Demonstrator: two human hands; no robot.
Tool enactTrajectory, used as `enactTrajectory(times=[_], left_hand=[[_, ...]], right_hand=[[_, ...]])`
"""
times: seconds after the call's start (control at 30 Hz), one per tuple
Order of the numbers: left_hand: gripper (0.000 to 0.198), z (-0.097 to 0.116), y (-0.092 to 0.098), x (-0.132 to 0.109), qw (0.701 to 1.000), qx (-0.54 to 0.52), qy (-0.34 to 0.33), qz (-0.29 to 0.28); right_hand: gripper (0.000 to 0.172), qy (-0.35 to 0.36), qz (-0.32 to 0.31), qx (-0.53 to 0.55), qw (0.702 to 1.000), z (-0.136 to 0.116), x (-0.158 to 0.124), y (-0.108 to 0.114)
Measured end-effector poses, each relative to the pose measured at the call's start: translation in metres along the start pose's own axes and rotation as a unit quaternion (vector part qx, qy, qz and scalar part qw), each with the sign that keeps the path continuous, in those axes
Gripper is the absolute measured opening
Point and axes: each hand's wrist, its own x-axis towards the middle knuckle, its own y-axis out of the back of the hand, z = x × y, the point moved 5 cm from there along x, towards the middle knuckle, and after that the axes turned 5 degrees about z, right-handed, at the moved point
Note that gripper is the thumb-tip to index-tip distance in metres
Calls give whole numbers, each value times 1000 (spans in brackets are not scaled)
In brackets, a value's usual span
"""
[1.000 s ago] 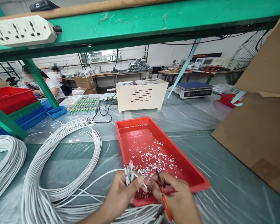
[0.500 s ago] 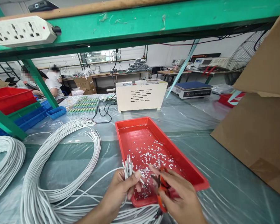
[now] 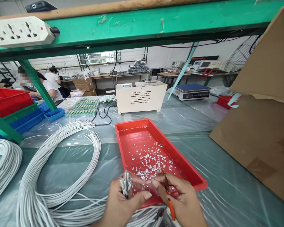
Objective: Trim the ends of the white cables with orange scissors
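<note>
My left hand (image 3: 125, 198) is closed around a bundle of white cables (image 3: 126, 184), their cut ends pointing up, over the near left edge of a red tray (image 3: 134, 138). My right hand (image 3: 179, 195) holds orange-handled scissors (image 3: 170, 205) against its palm, blades up, while its thumb and index finger pinch together near the left fingertips. Whatever lies between those fingertips is too small to make out. Small silvery-white scraps (image 3: 151, 159) are scattered in the tray. More white cables (image 3: 80, 211) run beneath both hands from a large coil (image 3: 33, 176).
Another cable coil (image 3: 7, 170) lies far left. Behind the tray stand a cream metal box (image 3: 140, 97) and a scale (image 3: 191, 91). Cardboard (image 3: 255, 138) rises at the right. A green beam (image 3: 132, 23) crosses above. Coloured bins (image 3: 11, 101) and people (image 3: 53, 77) are at the left.
My right hand has turned the scissors back into its palm and brought its thumb and index finger together. My left thumb has moved away from the cable ends. The view has shifted slightly.
</note>
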Motion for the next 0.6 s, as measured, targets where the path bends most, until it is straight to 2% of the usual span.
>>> enactTrajectory(times=[0.07,0.17,0.23,0.3,0.4,0.6], left_hand=[[20,2,-1,1,1000,9,7,13],[12,0,-9,2,997,-16,42,-57],[18,-3,-12,3,993,-39,56,-93],[21,-6,-11,3,991,-59,67,-103],[24,-9,-7,5,988,-77,79,-105],[26,-2,-8,6,986,-38,71,-145]], right_hand=[[20,-80,-26,82,993,3,-1,-7],[27,-159,-72,171,970,8,-4,-16],[31,-192,-83,210,955,13,-5,-19],[32,-215,-65,237,945,20,-4,-17],[30,-224,-28,232,946,24,-1,-11],[30,-227,-53,233,944,16,1,-14]])
